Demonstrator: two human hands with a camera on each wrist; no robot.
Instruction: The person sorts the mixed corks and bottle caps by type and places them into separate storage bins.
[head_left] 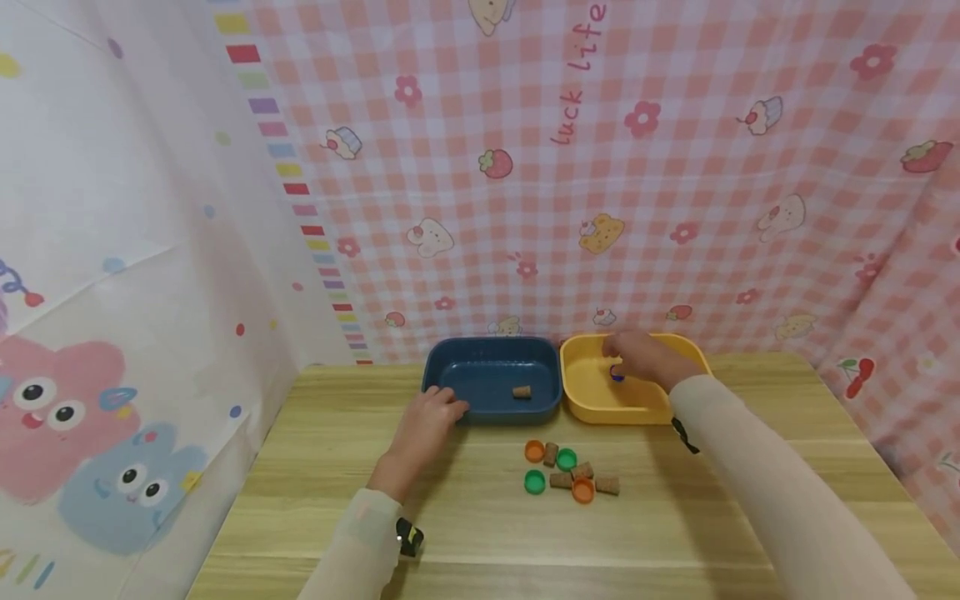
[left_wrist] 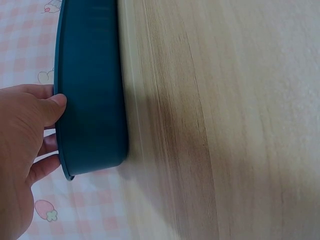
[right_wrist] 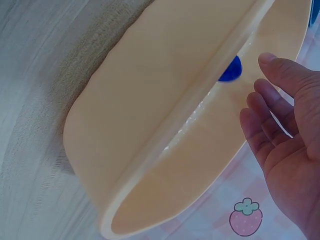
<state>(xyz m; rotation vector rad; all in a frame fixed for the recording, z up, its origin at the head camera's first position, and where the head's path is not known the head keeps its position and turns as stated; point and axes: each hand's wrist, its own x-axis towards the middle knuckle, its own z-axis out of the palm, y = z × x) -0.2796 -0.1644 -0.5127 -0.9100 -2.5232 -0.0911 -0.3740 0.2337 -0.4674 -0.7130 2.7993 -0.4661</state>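
My left hand (head_left: 423, 425) pinches the rim of a dark blue plastic tray (left_wrist: 90, 75) near its front left corner, with the thumb on the outer wall. One cork (head_left: 522, 392) lies inside that tray. Over the yellow tray (head_left: 615, 416) on the right is my right hand (head_left: 643, 358). In the right wrist view its fingers (right_wrist: 255, 122) are relaxed and hold nothing. A blue bottle cap (right_wrist: 232, 71) is inside the yellow tray, apart from the fingertips and partly hidden by the tray's rim.
In front of the trays, orange caps (head_left: 582, 490), green caps (head_left: 534, 482) and several corks (head_left: 607, 485) are grouped on the wooden table (head_left: 480, 533). A pink checked cloth (head_left: 555, 192) hangs directly behind the trays.
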